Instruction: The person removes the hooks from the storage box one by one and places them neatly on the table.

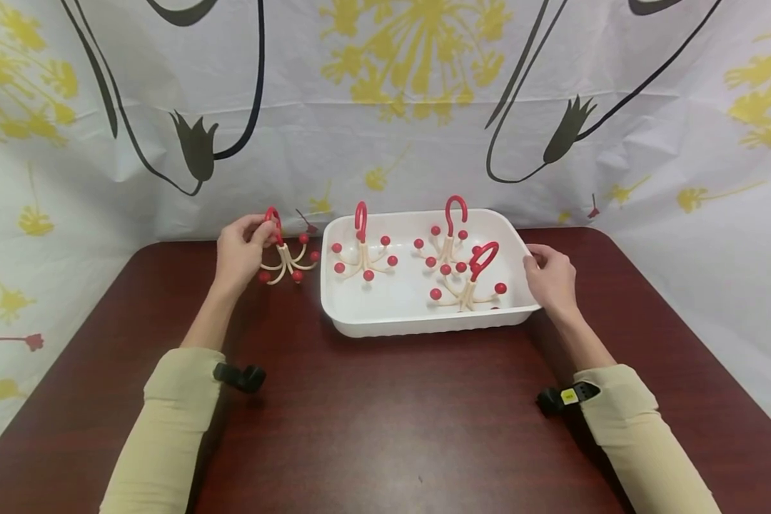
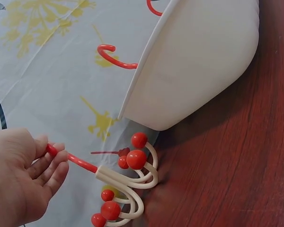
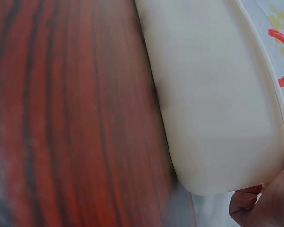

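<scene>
My left hand (image 1: 240, 250) pinches the red curved hook of a hanger (image 1: 283, 253) left of the tray. The hanger has several cream arms tipped with red balls, spread downward over the table's back edge area; in the left wrist view the hanger (image 2: 109, 176) is tilted. A white tray (image 1: 424, 327) stands to its right. Three similar hangers sit in it with hooks up: one hanger (image 1: 363, 255) at left, another (image 1: 448, 250) at back right, a third (image 1: 467, 291), leaning, at front right. My right hand (image 1: 552, 278) grips the tray's right rim, its fingertips partly hidden.
The dark red-brown wooden table (image 1: 392, 421) carries the tray near its back edge. A white cloth (image 1: 283, 164) with yellow and grey plant prints hangs behind and at both sides. Each wrist has a black camera, such as the left camera (image 1: 240, 377).
</scene>
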A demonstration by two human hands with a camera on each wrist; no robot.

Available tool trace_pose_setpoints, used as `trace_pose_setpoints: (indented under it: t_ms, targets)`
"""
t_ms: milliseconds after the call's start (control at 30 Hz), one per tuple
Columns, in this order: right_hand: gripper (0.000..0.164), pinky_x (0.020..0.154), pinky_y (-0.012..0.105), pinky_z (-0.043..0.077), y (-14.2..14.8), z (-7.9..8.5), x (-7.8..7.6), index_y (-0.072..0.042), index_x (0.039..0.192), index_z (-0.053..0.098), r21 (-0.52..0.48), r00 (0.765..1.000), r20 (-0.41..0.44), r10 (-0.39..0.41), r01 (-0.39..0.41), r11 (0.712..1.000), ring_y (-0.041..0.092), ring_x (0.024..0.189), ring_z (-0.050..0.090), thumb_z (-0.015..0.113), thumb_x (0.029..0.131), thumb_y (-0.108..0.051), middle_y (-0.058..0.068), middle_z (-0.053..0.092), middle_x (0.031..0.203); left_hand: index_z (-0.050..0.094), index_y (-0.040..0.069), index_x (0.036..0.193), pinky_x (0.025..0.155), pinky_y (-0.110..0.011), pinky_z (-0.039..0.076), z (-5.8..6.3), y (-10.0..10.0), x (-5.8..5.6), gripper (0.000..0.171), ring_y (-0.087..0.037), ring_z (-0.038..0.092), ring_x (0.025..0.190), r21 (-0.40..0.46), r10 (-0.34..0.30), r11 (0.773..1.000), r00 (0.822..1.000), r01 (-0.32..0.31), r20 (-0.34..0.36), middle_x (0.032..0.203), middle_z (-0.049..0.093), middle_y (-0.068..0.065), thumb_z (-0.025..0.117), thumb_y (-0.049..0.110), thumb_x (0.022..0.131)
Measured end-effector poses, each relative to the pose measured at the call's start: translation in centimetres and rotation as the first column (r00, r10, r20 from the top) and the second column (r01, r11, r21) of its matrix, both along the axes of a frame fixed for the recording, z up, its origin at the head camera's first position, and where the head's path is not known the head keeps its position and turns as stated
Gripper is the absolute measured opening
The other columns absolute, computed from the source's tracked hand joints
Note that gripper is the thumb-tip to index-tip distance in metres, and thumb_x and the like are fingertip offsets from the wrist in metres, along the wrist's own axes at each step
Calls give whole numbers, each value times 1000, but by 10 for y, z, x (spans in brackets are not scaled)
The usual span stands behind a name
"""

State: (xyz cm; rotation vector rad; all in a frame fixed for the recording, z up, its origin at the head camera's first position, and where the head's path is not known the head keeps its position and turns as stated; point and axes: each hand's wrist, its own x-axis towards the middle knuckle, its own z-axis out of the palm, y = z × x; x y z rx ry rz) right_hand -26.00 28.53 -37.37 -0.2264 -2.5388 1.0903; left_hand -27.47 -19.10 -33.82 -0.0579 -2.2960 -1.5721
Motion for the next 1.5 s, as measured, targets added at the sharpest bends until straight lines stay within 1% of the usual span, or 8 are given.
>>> trace_pose_setpoints:
  t_ms: [300,467,633,833,1100,1300,1467,1500]
  targets:
    - [37,82,37,44,-1,1,0,4,131,63,-5,1000,4,2,-2,1000,36,99,59,49,102,-14,25,67,106,67,-4,123,65,-16,50,3,-5,4,39,-8,60,81,13,129,992,991,-129,-31,103,67,-21,56,29,105]
    - [37,80,35,44,-1,1,-1,4,131,63,-11,1000,4,4,-3,1000,35,98,59,49,102,-15,25,66,106,67,-4,120,71,-17,48,7,-6,8,34,-10,61,83,74,179,982,982,-174,-68,95,66,-4,58,24,104]
    - [37,79,35,43,-2,1,-1,4,131,63,-12,1000,3,1,-1,1000,35,97,58,49,102,-15,24,66,105,67,-5,115,76,-20,45,10,-4,10,27,-9,60,82,154,212,970,964,-188,-160,85,60,11,60,17,101]
    - [37,81,36,43,-2,1,-1,4,131,63,-15,1000,6,2,-1,1000,35,98,58,49,102,-15,24,65,106,67,-8,113,77,-21,45,13,7,11,25,-11,60,82,211,173,970,957,-124,-233,86,61,9,62,13,100]
    - [38,82,36,43,-1,1,0,5,133,61,-26,1000,20,16,-15,1000,35,99,57,47,104,-15,25,64,110,67,-9,110,72,-22,46,15,28,13,21,-13,59,78,240,83,971,961,-18,-265,85,63,6,63,8,99]
    - [38,81,36,43,-1,1,2,5,133,60,-30,999,31,17,-16,999,35,99,56,46,104,-14,26,64,110,66,-11,112,76,-21,48,15,41,12,23,-7,60,79,230,19,972,969,40,-248,86,62,6,62,8,100]
    - [37,79,35,43,-1,1,1,5,133,60,-27,999,30,16,-15,1000,34,97,56,46,105,-15,25,64,108,64,-10,117,85,-24,50,14,50,10,27,-15,62,88,222,-11,973,974,62,-225,94,63,-3,61,11,101]
    - [38,79,34,43,-1,0,1,5,133,60,-25,999,29,15,-14,1000,34,97,56,46,105,-15,25,64,108,63,-9,118,83,-24,50,13,52,10,28,-18,62,90,219,-19,974,977,66,-213,96,64,-5,61,13,102]
